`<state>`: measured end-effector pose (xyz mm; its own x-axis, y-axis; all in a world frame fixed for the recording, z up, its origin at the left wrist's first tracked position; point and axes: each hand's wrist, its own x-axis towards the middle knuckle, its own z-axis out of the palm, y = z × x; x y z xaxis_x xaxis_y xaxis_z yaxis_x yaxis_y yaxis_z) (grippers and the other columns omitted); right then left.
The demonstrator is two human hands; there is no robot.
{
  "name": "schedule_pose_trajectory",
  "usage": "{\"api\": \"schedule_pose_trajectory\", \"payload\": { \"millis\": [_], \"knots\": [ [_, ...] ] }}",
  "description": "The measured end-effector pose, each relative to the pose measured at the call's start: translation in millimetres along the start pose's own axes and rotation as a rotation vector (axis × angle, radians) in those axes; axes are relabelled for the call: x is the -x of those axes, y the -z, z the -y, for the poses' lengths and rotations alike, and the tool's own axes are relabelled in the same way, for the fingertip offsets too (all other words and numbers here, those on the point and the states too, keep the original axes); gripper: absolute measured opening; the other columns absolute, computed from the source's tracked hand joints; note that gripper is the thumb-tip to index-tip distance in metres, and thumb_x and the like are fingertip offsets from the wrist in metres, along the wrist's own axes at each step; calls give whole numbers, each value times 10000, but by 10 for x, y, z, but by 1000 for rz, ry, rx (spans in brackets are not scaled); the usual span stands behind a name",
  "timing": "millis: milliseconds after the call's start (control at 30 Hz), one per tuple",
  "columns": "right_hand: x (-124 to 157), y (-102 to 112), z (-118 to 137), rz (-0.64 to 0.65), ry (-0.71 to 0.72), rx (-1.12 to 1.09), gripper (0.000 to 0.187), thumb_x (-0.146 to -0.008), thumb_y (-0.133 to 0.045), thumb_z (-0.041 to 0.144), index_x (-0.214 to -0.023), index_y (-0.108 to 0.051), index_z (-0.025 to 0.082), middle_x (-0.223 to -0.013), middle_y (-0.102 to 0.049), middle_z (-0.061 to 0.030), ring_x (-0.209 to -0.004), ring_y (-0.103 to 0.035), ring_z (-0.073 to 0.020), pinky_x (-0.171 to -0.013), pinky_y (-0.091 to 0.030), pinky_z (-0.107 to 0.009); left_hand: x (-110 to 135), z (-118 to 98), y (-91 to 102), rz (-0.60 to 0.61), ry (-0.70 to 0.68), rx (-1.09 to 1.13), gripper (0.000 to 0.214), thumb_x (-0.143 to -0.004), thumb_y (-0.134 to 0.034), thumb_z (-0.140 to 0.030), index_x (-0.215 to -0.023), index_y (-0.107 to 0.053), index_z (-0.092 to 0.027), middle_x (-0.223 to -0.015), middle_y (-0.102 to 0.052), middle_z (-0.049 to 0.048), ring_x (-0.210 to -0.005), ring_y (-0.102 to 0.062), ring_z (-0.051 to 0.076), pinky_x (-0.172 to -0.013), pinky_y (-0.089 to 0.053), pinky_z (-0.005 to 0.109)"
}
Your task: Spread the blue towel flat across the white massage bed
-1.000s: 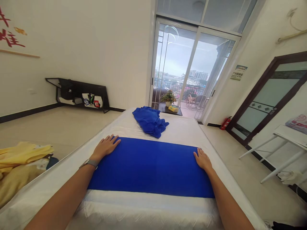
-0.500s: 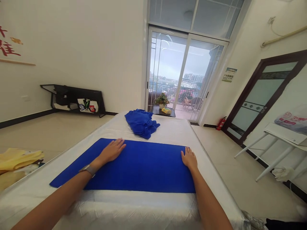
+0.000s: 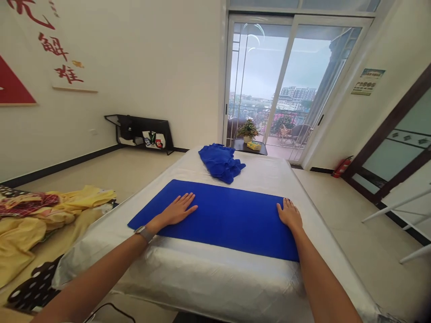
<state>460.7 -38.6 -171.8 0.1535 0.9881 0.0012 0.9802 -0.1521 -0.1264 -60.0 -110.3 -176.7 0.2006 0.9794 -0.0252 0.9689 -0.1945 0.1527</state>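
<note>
A flat blue rectangular sheet (image 3: 232,220), possibly folded fabric or a mat, lies smooth across a mattress (image 3: 215,269) in a shiny whitish cover. My left hand (image 3: 178,210) rests palm down on its left half, fingers spread; a watch sits on that wrist. Over the sheet's far right corner, my right hand (image 3: 290,213) lies flat with its fingers stretched out. Neither hand grips anything. Beyond the sheet, a crumpled heap of blue cloth (image 3: 220,162) sits toward the mattress's far end.
Yellow and patterned fabrics (image 3: 77,202) are heaped left of the mattress. A small black table (image 3: 259,150) with a potted plant (image 3: 248,130) stands past the far end, before a sliding glass door (image 3: 262,80). A fire extinguisher (image 3: 342,167) and white table legs (image 3: 397,206) are right.
The view has turned left, bringing more of the yellow fabrics into sight. My left hand has drawn back slightly from the sheet's far edge; my right hand remains at the far right corner.
</note>
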Motion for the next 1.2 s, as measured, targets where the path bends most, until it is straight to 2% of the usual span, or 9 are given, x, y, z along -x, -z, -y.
{"api": "schedule_pose_trajectory", "payload": {
  "millis": [133, 233, 367, 500, 600, 667, 800, 933, 1200],
  "knots": [
    [-8, 5, 5, 7, -8, 13, 736, -1046, -152, 494, -1644, -213, 69, -1709, -211, -85, -1576, -163, -216, -1273, -127, -382, 315, 706, 37, -40, 220, -68, 803, -1005, -185, -632, -1634, -229, -135, -1697, -193, 117, -1579, -155, 295, -1256, -183, 510],
    [15, 57, 34, 14, -20, 53, 729, -1046, -152, 483, -1641, -225, 68, -1705, -224, -98, -1570, -187, -230, -1266, -151, -399, 445, 962, 32, -59, 304, -64, 826, -997, -158, -641, -1635, -220, -119, -1704, -177, 122, -1581, -142, 302, -1257, -180, 518],
    [173, 197, 243, -115, -12, 185, 658, -1028, -178, 308, -1580, -352, -6, -1653, -330, -185, -1564, -194, -293, -1267, -65, -497, 462, 989, -5, -85, 316, -34, 869, -987, -137, -681, -1639, -196, -109, -1709, -168, 122, -1585, -135, 292, -1268, -146, 509],
    [601, 263, 863, -226, 136, 179, 644, -993, -194, 205, -1570, -360, -30, -1637, -344, -210, -1573, -170, -275, -1270, -28, -463, 444, 1009, -54, -96, 268, -47, 858, -995, -129, -668, -1627, -246, -100, -1704, -182, 136, -1582, -147, 300, -1267, -150, 501],
    [1048, 168, 1493, -85, 270, 79, 674, -1041, -176, 376, -1601, -343, 40, -1666, -305, -138, -1567, -204, -260, -1271, -111, -421, 447, 1055, -89, -113, 241, -79, 830, -1000, -131, -641, -1621, -274, -109, -1697, -213, 135, -1578, -166, 301, -1262, -164, 513],
    [1324, 71, 1845, 5, 398, -8, 736, -1056, -146, 494, -1627, -267, 45, -1695, -218, -117, -1581, -146, -246, -1277, -103, -419, 451, 1071, -103, -127, 239, -101, 810, -1006, -139, -607, -1623, -257, -97, -1692, -225, 141, -1575, -182, 297, -1258, -178, 518],
    [1628, -47, 2105, 162, 496, -80, 823, -1042, -81, 617, -1648, -152, 65, -1713, -87, -94, -1590, -47, -222, -1286, -46, -412, 457, 1073, -104, -123, 247, -136, 785, -1009, -156, -558, -1623, -242, -76, -1685, -240, 154, -1570, -205, 297, -1251, -202, 523],
    [1594, -34, 1711, 180, 446, -52, 812, -1046, -90, 610, -1649, -129, 69, -1715, -84, -88, -1590, -41, -217, -1287, -38, -410, 458, 1082, -104, -126, 231, -176, 742, -1006, -187, -522, -1619, -282, -114, -1682, -259, 137, -1564, -225, 308, -1236, -233, 534],
    [1409, -1, 7, 49, 64, 75, 823, -1029, -185, 596, -1647, -169, 51, -1713, -140, -125, -1585, -107, -257, -1284, -98, -446, 479, 1174, -98, -128, 202, -205, 736, -983, -204, -488, -1595, -348, -106, -1674, -291, 153, -1546, -273, 330, -1218, -278, 547]
  ]
}}
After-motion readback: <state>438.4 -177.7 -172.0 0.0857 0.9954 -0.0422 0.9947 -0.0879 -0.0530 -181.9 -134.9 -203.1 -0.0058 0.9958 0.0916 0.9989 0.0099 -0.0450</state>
